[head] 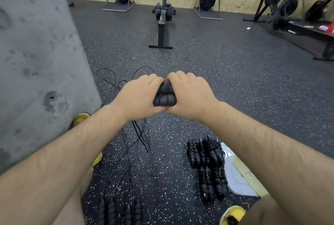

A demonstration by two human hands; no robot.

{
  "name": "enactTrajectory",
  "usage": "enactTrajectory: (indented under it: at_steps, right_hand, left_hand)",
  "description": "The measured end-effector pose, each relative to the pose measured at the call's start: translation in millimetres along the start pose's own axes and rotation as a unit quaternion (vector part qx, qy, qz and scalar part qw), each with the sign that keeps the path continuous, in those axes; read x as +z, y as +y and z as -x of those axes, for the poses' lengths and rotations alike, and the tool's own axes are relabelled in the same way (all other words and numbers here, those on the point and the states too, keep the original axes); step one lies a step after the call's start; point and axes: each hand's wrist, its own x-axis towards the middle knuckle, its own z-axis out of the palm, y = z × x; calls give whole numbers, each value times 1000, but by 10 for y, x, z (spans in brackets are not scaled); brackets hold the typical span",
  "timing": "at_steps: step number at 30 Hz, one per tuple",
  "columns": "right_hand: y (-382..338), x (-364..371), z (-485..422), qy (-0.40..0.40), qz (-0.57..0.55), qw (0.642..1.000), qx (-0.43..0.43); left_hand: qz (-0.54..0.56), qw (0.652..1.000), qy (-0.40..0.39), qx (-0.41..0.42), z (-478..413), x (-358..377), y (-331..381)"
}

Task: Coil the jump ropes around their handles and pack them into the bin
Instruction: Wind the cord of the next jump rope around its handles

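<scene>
Black foam handles (164, 96) paired at centre | left hand (139, 96) and right hand (189, 94) both curl tightly round them | cord (141, 134) hangs loose toward 6 o'clock | step: probably starting the coil | next: one hand must let go to wind the cord | coiled bundles (207, 161) at 5 o'clock; bin not identifiable
</scene>
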Motion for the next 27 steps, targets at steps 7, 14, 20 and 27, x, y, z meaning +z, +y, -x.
enactTrajectory:
  at_steps: [7,14,20,27]
  right_hand:
    - [-3,-40,-81,4,-66,998,10]
    - [-27,-25,-85,52,-152,986,36]
    - [149,179,-73,-14,-397,893,214]
    - [-734,497,-238,-224,-433,866,108]
  left_hand:
    - [23,999,36,-1,33,-32,-137]
    - [38,997,71,11,46,-91,-237]
    - [38,993,98,-48,25,-237,-323]
    - [63,991,105,-61,85,-266,-343]
